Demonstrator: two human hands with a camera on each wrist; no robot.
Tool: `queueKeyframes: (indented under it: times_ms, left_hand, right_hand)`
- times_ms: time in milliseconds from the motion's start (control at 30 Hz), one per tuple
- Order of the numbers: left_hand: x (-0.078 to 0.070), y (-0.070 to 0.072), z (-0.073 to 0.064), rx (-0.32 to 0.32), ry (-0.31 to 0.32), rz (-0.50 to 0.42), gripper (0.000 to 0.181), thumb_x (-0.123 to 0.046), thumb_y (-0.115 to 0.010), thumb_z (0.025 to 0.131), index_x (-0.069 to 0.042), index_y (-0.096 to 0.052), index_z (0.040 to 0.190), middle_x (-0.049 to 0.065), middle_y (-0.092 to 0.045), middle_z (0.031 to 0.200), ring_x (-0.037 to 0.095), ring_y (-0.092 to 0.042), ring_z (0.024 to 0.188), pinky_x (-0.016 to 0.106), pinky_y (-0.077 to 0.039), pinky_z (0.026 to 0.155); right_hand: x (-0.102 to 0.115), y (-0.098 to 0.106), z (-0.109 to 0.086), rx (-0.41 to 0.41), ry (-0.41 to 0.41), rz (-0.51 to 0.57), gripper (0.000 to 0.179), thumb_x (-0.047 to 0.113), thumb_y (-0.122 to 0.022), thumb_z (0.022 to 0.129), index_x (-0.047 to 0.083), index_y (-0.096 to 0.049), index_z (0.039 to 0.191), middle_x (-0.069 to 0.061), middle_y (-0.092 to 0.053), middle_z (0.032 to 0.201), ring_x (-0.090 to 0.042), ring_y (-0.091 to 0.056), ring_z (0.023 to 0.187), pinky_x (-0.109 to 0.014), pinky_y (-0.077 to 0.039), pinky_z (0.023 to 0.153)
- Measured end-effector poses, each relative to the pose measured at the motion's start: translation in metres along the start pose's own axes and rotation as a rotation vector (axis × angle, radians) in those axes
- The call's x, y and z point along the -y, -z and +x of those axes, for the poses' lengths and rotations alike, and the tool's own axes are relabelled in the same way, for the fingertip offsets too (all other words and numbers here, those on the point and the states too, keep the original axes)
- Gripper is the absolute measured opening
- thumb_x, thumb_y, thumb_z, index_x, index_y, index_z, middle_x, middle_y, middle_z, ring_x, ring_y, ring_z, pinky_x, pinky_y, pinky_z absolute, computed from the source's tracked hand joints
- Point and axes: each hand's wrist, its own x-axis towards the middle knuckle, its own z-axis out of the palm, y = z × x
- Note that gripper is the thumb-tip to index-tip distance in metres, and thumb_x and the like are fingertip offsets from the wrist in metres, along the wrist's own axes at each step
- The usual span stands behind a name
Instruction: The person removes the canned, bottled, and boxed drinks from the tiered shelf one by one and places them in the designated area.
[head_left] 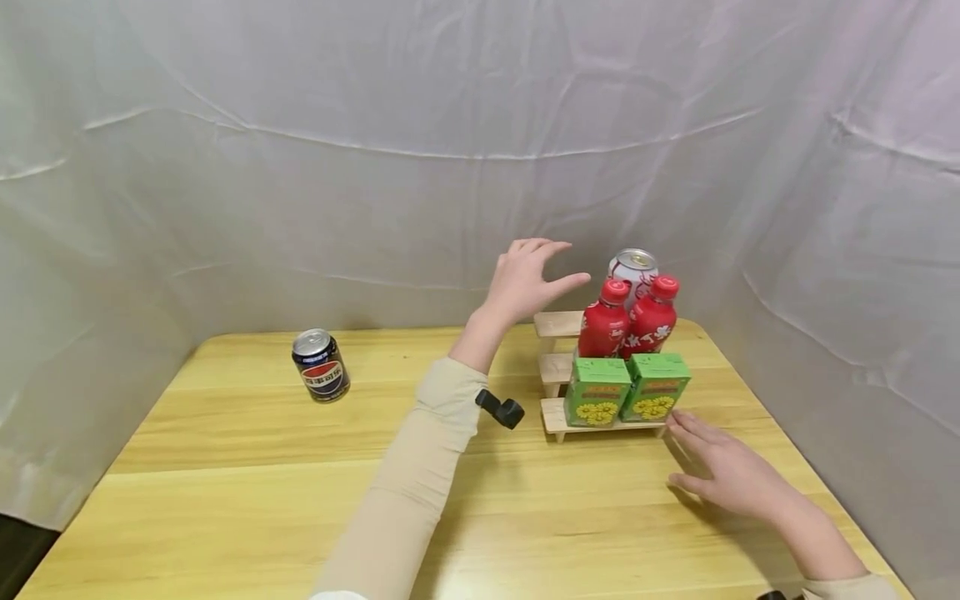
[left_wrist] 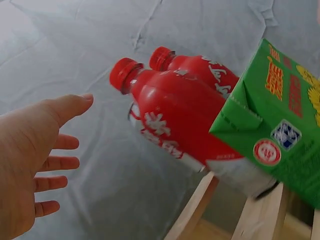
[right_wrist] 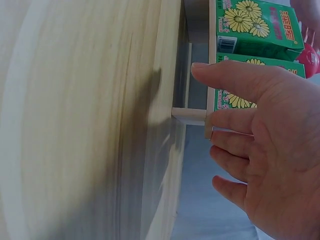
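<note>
Beige sleeve (head_left: 408,492) up close; left hand (head_left: 523,279) spread, empty, beside the red bottles (head_left: 602,329) on the rack (head_left: 557,368); right hand (head_left: 723,468), fingers extended, near its front corner: a nudge could topple the green cartons (head_left: 597,393).

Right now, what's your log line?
Left fingers: empty, near red bottles | right fingers: empty, beside rack | green cartons: rack's lowest step | dark can: on table
</note>
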Motion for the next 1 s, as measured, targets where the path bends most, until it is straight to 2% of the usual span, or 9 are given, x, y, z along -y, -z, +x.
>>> queueKeyframes:
  times_ms: [267,500,767,1000]
  left_hand:
    - [-0.010,-0.023,0.017,0.045,0.024,-0.078,0.069,-0.067,-0.059,0.084,-0.028,-0.052,0.140,-0.004,-0.053,0.143,0.020,-0.041,0.134,0.045,-0.036,0.107]
    - [-0.011,-0.040,0.026,0.103,0.028,-0.076,0.062,-0.058,-0.061,0.088,-0.030,-0.048,0.142,-0.004,-0.051,0.145,0.019,-0.042,0.133,0.042,-0.036,0.108]
    - [-0.005,-0.047,0.033,0.139,0.036,-0.126,0.057,-0.050,-0.063,0.089,-0.029,-0.051,0.141,-0.004,-0.050,0.145,0.019,-0.040,0.136,0.043,-0.032,0.112]
    - [-0.012,-0.055,0.042,0.192,0.027,-0.141,0.055,-0.048,-0.062,0.089,-0.027,-0.053,0.140,-0.003,-0.052,0.143,0.020,-0.040,0.135,0.042,-0.032,0.112]
  right_hand:
    - [0.004,0.002,-0.003,-0.016,0.007,-0.002,0.076,0.042,-0.075,0.080,-0.001,-0.051,0.138,-0.027,-0.043,0.146,-0.048,-0.045,0.129,-0.061,-0.038,0.102]
    - [0.008,0.000,0.000,-0.020,0.022,-0.013,0.075,0.041,-0.076,0.080,-0.003,-0.052,0.136,-0.027,-0.045,0.145,-0.048,-0.048,0.127,-0.060,-0.039,0.101]
    - [0.012,0.000,0.007,0.007,0.007,-0.002,0.072,0.039,-0.075,0.082,-0.002,-0.052,0.136,-0.027,-0.044,0.145,-0.049,-0.048,0.127,-0.061,-0.038,0.103]
    - [0.012,0.001,0.006,0.008,-0.021,0.012,0.074,0.038,-0.075,0.081,-0.002,-0.050,0.138,-0.026,-0.043,0.147,-0.048,-0.046,0.130,-0.061,-0.037,0.105]
